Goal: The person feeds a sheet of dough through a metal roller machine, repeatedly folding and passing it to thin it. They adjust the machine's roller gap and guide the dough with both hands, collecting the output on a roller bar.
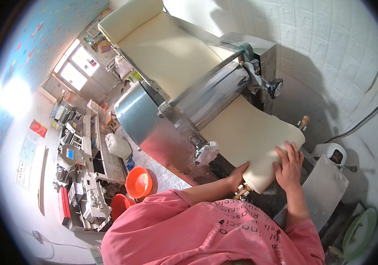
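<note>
A wide sheet of pale dough [238, 127] comes out from under the steel roller [212, 94] of a dough sheeting machine and winds into a thick roll [268, 162] before me. My left hand [238, 177] is at the near end of this roll, thumb on the dough, its fingers partly hidden. Lying on top of the roll's outer side, my right hand [288, 162] has its fingers spread. A wooden rod's end [243, 191] shows below the roll near my left hand. Behind the roller, more dough [172, 49] lies on a sloping tray, leading up to another roll [132, 18].
Two handwheels, one wrapped in plastic [207, 152] and one dark [275, 88], flank the roller. Orange basins [139, 182] and a white plastic jug [118, 145] stand on the left floor near a bench of machines [89, 198]. A metal panel [326, 185] and green basin [359, 233] are at right.
</note>
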Demonstrator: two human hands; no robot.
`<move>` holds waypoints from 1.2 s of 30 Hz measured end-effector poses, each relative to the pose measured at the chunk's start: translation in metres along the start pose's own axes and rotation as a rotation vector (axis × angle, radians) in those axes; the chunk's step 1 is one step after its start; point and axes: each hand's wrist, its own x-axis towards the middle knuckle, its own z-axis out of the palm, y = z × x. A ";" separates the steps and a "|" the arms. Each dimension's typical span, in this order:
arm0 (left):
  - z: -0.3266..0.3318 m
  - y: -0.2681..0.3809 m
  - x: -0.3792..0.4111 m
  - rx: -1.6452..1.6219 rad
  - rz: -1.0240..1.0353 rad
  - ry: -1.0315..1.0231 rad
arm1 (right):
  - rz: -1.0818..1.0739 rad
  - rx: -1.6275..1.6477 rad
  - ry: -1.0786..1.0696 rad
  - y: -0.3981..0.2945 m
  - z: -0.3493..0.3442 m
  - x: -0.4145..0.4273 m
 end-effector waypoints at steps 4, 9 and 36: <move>0.018 0.005 -0.015 0.358 0.040 0.192 | 0.037 0.051 0.052 0.000 -0.005 -0.002; 0.013 0.009 -0.021 0.331 0.245 0.183 | 0.002 0.050 0.103 0.001 -0.007 0.001; 0.017 0.007 -0.013 0.318 0.019 0.251 | -0.013 0.092 0.179 0.006 0.001 -0.004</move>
